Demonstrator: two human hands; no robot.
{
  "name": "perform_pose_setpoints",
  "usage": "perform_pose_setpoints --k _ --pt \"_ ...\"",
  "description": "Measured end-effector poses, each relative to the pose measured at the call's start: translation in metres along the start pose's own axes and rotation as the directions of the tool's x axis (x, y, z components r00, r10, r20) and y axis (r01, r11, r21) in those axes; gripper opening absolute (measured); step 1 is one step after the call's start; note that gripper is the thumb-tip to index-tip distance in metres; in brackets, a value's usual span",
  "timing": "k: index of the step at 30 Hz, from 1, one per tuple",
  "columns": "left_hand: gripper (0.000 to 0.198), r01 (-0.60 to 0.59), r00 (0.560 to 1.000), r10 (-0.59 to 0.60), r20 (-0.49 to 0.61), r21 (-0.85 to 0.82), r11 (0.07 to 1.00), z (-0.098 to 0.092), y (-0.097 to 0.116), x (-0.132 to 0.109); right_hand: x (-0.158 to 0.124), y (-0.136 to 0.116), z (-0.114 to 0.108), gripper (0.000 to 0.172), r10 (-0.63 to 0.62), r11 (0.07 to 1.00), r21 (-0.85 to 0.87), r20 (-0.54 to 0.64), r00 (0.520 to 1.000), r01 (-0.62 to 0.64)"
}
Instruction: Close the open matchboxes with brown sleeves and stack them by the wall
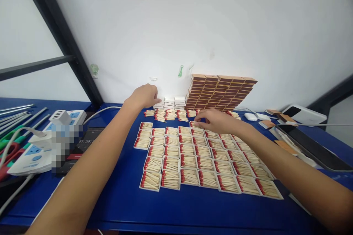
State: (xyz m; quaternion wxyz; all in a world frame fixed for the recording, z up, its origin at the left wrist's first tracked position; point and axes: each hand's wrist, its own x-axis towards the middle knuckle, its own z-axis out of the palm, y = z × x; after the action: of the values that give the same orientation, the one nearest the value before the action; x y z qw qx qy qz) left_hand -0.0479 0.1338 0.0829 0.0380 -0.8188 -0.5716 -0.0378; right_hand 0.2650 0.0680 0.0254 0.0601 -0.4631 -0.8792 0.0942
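Observation:
My left hand (146, 96) is at the back of the table, its fingers curled and the thumb tip beside the stacked empty white matchbox trays (168, 103). Whatever its fingers may hold is hidden. My right hand (211, 119) reaches over the back row with bent fingers pinched on a matchbox tray of matches (196, 125). In front lie rows of white trays filled with red-headed matches (170, 179). Loose piles of matches (165, 115) line the space between the filled trays and the white stacks.
A tall stack of brown matchbox sleeves (220, 91) leans by the wall. On the left are a power strip (33, 154), a timer display (85, 143), scissors (12, 150) and metal rods. A phone (311, 147), power bank (305, 114) and loose sleeves (286, 119) lie right.

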Motion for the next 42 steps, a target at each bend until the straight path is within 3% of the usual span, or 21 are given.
perform_pose_setpoints --k 6,16,24,32,36,42 --pt "0.032 -0.016 1.0 0.016 0.007 -0.003 1.0 -0.002 0.005 -0.001 -0.003 0.0 0.003 0.041 0.027 0.999 0.023 -0.041 0.999 -0.026" --pt "0.032 -0.046 0.999 0.046 -0.018 0.022 0.999 -0.005 0.014 -0.004 0.0 0.01 0.013 0.038 -0.006 1.0 -0.002 -0.024 1.0 0.006" --pt "0.031 -0.089 0.996 0.089 0.009 -0.023 0.996 -0.004 0.026 -0.007 0.018 0.012 0.013 0.03 -0.038 0.999 -0.003 -0.01 0.999 0.038" --pt "0.029 -0.097 0.995 0.097 -0.006 -0.016 0.995 -0.006 0.026 -0.008 0.029 0.02 0.01 0.029 0.014 0.998 -0.065 -0.143 0.99 -0.024" --pt "0.029 -0.156 0.987 0.156 -0.026 -0.007 0.988 0.006 0.037 -0.006 0.024 0.018 0.011 0.033 0.02 0.996 -0.086 -0.173 0.985 -0.035" --pt "0.041 -0.277 0.961 0.277 -0.012 0.007 0.961 0.039 0.062 0.001 0.02 0.019 0.017 0.037 -0.021 0.989 -0.145 -0.126 0.992 0.003"
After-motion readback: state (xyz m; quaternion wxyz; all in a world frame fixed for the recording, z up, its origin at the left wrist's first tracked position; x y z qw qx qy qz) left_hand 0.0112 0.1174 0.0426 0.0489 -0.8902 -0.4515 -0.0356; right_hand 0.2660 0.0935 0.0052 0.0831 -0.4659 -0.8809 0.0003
